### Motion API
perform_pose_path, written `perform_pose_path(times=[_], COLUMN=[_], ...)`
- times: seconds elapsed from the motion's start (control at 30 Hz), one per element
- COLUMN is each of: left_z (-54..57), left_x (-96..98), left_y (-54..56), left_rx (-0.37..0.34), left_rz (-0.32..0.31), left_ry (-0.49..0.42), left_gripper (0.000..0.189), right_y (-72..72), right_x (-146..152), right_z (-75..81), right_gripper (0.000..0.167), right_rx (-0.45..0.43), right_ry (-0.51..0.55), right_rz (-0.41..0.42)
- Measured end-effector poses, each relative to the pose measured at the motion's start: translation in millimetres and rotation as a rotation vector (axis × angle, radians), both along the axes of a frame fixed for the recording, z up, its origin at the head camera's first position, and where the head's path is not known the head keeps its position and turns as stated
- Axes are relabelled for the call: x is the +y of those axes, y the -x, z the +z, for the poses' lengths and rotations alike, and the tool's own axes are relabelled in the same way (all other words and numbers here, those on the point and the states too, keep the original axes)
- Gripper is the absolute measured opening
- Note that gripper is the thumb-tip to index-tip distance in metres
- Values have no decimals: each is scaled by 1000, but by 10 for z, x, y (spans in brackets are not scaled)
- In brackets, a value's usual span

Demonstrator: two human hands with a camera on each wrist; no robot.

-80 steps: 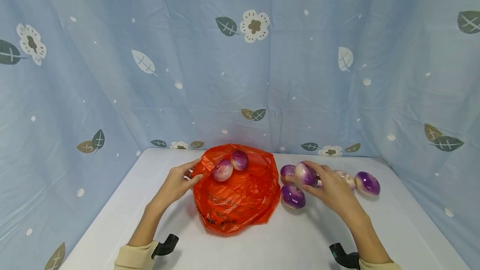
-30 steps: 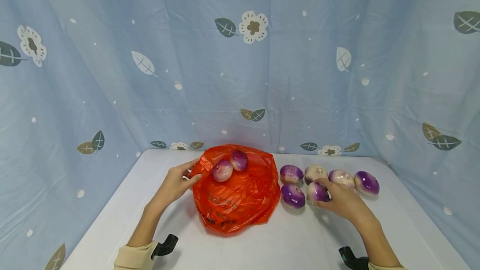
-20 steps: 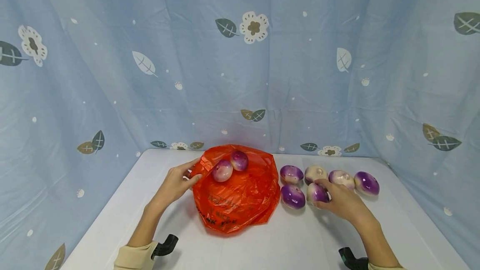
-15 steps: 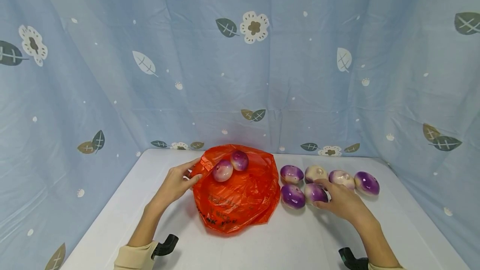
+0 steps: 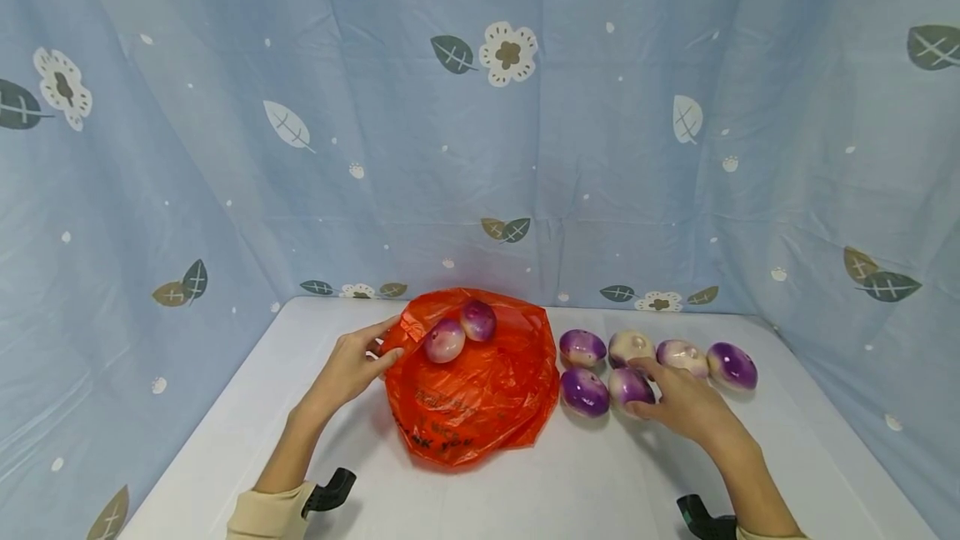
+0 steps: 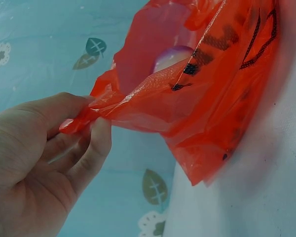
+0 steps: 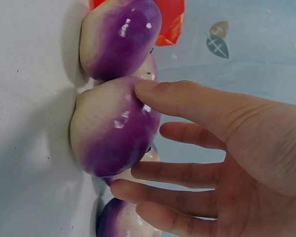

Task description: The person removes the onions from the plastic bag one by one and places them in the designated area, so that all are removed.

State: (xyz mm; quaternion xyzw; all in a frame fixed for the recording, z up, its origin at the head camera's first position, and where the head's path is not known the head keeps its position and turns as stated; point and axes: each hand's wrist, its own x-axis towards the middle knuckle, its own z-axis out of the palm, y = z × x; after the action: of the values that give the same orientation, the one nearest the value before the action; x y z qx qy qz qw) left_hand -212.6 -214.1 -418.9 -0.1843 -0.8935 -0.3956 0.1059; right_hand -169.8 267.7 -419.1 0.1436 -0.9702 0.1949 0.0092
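Observation:
My left hand (image 5: 348,367) pinches the rim of a red plastic bag (image 5: 487,407) between thumb and fingers; the left wrist view shows the gathered edge in its grip. Two turnips (image 5: 445,341) show at the bag, one paler than the other. Beside a front-row purple-and-white turnip (image 5: 628,390) is my right hand (image 5: 686,402). In the right wrist view its thumb (image 7: 172,96) touches that turnip, while the other fingers reach out fairly straight around its far side. The turnip sits on the table, close against another purple turnip (image 5: 585,392).
Several more glossy turnips (image 5: 732,367) stand in a row behind, right of the bag. All rest on a white table (image 5: 555,498). A blue patterned curtain (image 5: 480,148) hangs at the back and sides.
My right hand has lowered a turnip from above the back row to the front row, then shifted it slightly left against its neighbour. My left hand keeps hold of the bag rim.

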Motion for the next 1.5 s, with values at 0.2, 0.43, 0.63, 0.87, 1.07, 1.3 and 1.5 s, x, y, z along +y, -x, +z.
perform_pose_path(times=[0.2, 0.43, 0.63, 0.87, 1.07, 1.3, 1.5], left_z=[-5, -6, -8, -19, -19, -14, -4], left_x=[0, 0, -5, -10, -12, -17, -22], left_y=[3, -1, -1, 12, 14, 9, 2], left_rx=[1, 6, -1, 5, 9, 13, 15], left_rz=[6, 1, 3, 4, 4, 3, 3], left_ry=[3, 3, 0, 2, 5, -3, -1], left_gripper=[54, 54, 54, 54, 54, 53, 53], right_y=[8, 15, 40, 64, 87, 145, 177], right_x=[-2, -3, -57, -163, -263, -440, -659], right_z=[14, 34, 88, 162, 239, 361, 426], right_gripper=[63, 61, 59, 53, 50, 54, 54], right_rx=[-24, -19, 4, 63, 95, 126, 117], right_ry=[-5, -11, -14, -3, 6, 2, -4], right_rz=[-12, -9, 6, 26, 47, 50, 54])
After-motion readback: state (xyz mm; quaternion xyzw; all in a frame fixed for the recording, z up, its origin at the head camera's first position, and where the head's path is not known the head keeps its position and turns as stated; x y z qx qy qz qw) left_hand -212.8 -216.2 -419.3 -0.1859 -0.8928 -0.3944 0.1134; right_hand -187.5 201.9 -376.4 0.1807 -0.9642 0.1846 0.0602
